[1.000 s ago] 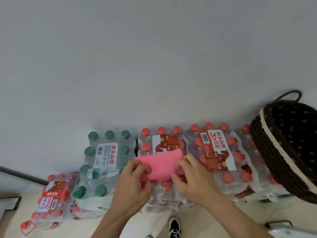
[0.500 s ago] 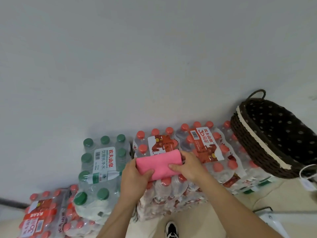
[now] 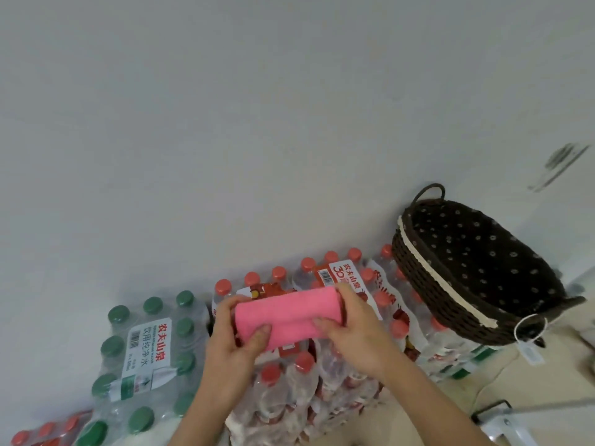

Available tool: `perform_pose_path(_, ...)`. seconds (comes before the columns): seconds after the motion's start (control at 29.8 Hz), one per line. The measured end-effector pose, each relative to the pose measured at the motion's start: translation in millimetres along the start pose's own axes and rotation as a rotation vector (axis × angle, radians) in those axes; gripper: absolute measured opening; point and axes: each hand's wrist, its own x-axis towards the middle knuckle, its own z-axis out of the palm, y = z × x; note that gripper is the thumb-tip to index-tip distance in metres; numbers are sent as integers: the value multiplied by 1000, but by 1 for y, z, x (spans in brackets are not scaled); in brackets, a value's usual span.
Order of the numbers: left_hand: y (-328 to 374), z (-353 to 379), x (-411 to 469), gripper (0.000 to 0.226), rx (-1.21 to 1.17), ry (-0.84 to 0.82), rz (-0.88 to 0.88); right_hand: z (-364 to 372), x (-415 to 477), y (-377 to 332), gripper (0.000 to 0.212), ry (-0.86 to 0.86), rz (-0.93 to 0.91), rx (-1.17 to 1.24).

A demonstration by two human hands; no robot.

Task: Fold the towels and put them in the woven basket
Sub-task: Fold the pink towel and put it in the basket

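Above red-capped bottle packs point(image 3: 322, 381): folded pink towel point(image 3: 286, 313) held off surface. Left hand point(image 3: 235, 346) grips left end, right hand point(image 3: 354, 326) grips right end. Woven basket point(image 3: 476, 272) rests to right, apart from towel.

Shrink-wrapped packs of red-capped bottles point(image 3: 338, 276) and green-capped bottles point(image 3: 151, 342) along a white wall point(image 3: 225, 123).
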Motion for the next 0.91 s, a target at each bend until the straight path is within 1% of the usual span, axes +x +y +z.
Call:
perform_pose_path(0.07, 37, 24, 11, 42, -239, 34, -92, -42, 4, -16, 28, 86, -34, 228)
perform_pose_path(0.1, 56, 40, 17, 39, -299, 50, -109, -62, 6, -20, 23, 135, -42, 345)
perform_pose_path(0.17, 86, 82, 33, 32, -326, 53, -96, -106, 13, -17, 18, 253, -42, 489)
perform_pose_path(0.23, 111, 126, 49, 32, -357, 2, -81, -146, 24, -1, 20, 372, 21, 640)
perform_pose_path(0.3, 130, 172, 70, 33, -320, -65, -61, -191, 39, 25, 21, 493, 100, 768)
perform_pose_path(0.34, 136, 195, 81, 33, -266, -96, -54, -213, 46, 40, 22, 540, 141, 792)
perform_pose_path(0.4, 144, 237, 101, 32, -154, -149, -53, -250, 60, 71, 18, 590, 228, 754)
perform_pose_path(0.54, 142, 308, 126, 24, 80, -297, -114, -290, 82, 123, 17, 532, 381, 638)
perform_pose_path(0.57, 139, 319, 129, 22, 171, -313, -93, -294, 86, 130, 15, 515, 404, 597)
perform_pose_path(0.64, 132, 334, 133, 25, 324, -272, 32, -301, 92, 138, 11, 488, 390, 492)
perform_pose_path(0.7, 130, 343, 137, 44, 336, -276, 133, -313, 97, 138, 10, 449, 328, 357)
perform_pose_path(0.74, 133, 346, 140, 53, 294, -304, 130, -320, 98, 137, 9, 416, 306, 325)
perform_pose_path(0.77, 136, 348, 146, 58, 214, -349, 78, -326, 99, 136, 10, 379, 296, 347)
perform_pose_path(0.81, 141, 348, 152, 56, 96, -397, -14, -331, 101, 138, 13, 346, 303, 442)
perform_pose_path(0.87, 148, 347, 162, 44, -196, -467, -252, -334, 104, 144, 20, 307, 371, 725)
perform_pose_path(0.91, 148, 347, 165, 45, -288, -479, -358, -332, 106, 147, 22, 294, 409, 829)
